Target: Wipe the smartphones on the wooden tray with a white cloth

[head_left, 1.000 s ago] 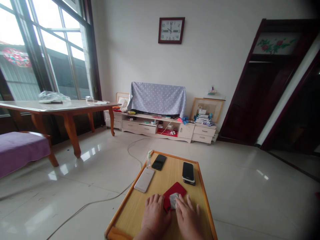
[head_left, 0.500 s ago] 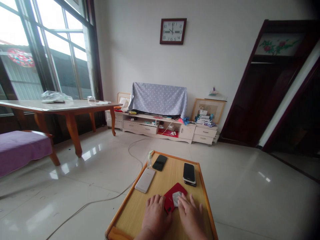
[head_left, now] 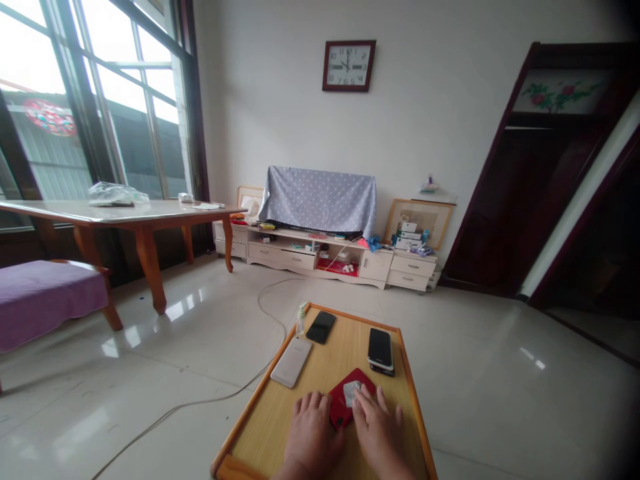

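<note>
A red phone [head_left: 340,421] lies back side up on the small wooden table, set at an angle. My left hand [head_left: 313,430] holds it at its left edge, fingers curled and the thumb along the near side. On the phone's back is a small grey-white cloth [head_left: 351,393]. The fingertips of my right hand [head_left: 377,423] press this cloth against the phone, its outer fingers somewhat apart. Part of the phone and of the cloth is hidden under my hands.
The small table [head_left: 260,427] also bears a pale pink phone [head_left: 291,361], a black phone [head_left: 321,327], stacked phones [head_left: 381,349] and a small clear spray bottle [head_left: 301,320]. A cable [head_left: 200,402] runs along the floor at left. Beyond stands a low white cabinet [head_left: 280,257].
My right fingers and the cloth have shifted slightly up and left on the red phone. My left hand keeps its place. The whole view has moved a little.
</note>
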{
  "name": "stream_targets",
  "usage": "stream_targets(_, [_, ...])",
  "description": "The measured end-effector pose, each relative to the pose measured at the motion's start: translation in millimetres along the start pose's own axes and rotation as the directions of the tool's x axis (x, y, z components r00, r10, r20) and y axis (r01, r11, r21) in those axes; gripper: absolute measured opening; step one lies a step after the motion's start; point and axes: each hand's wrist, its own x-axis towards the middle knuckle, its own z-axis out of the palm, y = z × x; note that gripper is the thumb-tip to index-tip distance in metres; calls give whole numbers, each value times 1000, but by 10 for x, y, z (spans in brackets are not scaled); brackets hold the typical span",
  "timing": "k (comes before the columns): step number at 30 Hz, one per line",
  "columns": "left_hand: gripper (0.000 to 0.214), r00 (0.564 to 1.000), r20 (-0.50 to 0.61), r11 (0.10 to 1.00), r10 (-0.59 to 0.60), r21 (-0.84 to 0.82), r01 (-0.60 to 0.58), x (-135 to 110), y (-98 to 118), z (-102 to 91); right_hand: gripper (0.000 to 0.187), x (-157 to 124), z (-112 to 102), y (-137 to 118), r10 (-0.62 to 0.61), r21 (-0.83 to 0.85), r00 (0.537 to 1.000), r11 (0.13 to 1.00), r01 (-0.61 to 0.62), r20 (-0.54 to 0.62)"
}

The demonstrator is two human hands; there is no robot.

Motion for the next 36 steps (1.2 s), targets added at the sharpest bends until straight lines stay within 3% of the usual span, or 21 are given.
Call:
stream_targets(5, [34, 1000, -26, 999, 1, -50, -2, -2, 20, -17, 45, -28, -21, -142, -151, 56, 985, 988, 147, 80])
stream_targets(11, [38, 1000, -13, 999, 3, -40, -3, -3, 20, -25, 47, 206, -63, -31, 43, 1, 999, 999, -43, 31])
stream_targets(13, [37, 1000, -8, 999, -1, -47, 1, -2, 23, -35, 48, 219, -64, -57, 45, -2, 999, 999, -45, 30])
stream_targets(19, [38, 1000, 11, 998, -1, -70, 2, 3, 50, -91, 46, 113, -76, -264, -214, 107, 971, 973, 203, 108])
stream_targets(27, [36, 1000, 4, 999, -6, -35, 6, 17, 21, -35, 47, 404, -98, -126, 8, 17, 997, 1000, -10, 79])
stream_targets(33, [37, 1000, 5, 999, 0, -54, 0, 24, 19, -53, 46, 287, -57, -309, -177, 75, 976, 983, 168, 130])
stream_targets(36, [39, 1000, 21, 999, -3, -43, 3, 28, 22, -67, 44, 336, -75, -287, -146, 77, 981, 988, 137, 126])
